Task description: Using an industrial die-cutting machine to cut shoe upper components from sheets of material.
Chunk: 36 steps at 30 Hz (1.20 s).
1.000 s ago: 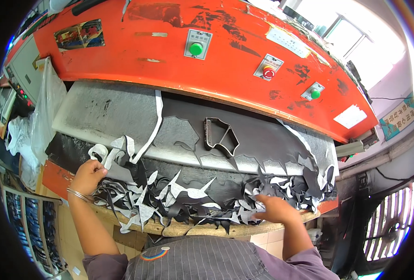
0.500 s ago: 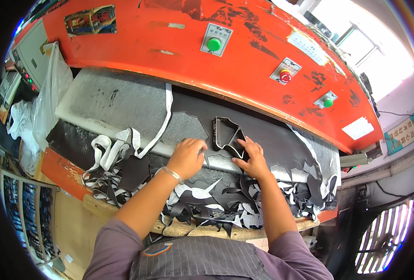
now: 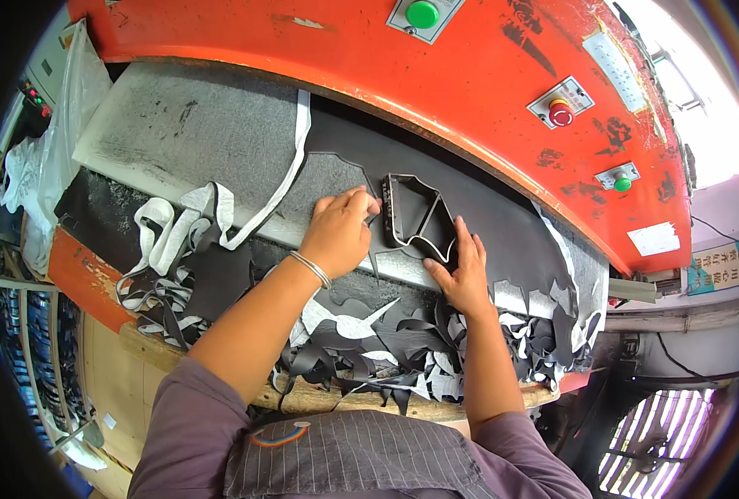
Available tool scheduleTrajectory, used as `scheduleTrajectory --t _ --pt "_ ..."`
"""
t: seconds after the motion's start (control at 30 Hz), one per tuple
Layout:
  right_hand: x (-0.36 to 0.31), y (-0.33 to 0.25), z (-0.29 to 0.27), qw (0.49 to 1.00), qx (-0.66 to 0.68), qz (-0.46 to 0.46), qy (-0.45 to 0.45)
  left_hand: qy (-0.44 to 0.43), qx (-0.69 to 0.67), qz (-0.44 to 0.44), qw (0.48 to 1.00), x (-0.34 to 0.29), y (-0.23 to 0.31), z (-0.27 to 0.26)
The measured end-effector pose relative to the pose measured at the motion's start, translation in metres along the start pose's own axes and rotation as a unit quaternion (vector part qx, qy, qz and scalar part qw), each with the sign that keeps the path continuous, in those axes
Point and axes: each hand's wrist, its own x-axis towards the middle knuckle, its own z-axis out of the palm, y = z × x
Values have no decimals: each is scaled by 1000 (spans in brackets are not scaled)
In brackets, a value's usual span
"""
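Observation:
A black sheet of leather-like material [image 3: 503, 224] with a pale underside lies across the grey cutting bed [image 3: 186, 137], its near edge cut into jagged points. On it stands a metal cutting die [image 3: 388, 212], an open outline with a crossbar. My left hand [image 3: 342, 231], with a silver bangle at the wrist, is closed at the sheet's cut edge left of the die; its fingertips seem to pinch that edge. My right hand [image 3: 464, 279] rests at the die's near right side, thumb and fingers apart, fingertips close against its wall.
An orange press beam [image 3: 486, 91] spans the far side, with two green buttons and a red knob [image 3: 561, 115]. Black and white offcuts [image 3: 344, 320] heap along the near edge above a wooden rail [image 3: 319, 397]. Plastic bags [image 3: 74, 116] hang at left.
The view has shifted, bringing the bed and press higher in the picture. My left hand has moved farther up along the sheet's edge. My right hand has slid slightly nearer me along the die.

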Motion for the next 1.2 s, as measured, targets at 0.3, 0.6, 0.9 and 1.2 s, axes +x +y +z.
scheduleTrajectory --t 0.3,0.6,0.9,1.2 --pt "-5 -1 -8 1000 14 23 -14 -15 -19 -7 1000 0 4 -3" --pt "-1 -7 -2 999 -18 28 3 -25 -37 -40 998 6 3 -4" --pt "1 -6 0 999 -35 30 9 -13 -30 -34 999 9 2 -1" --pt "-6 6 -2 997 73 28 -17 9 -106 -28 994 4 -4 0"
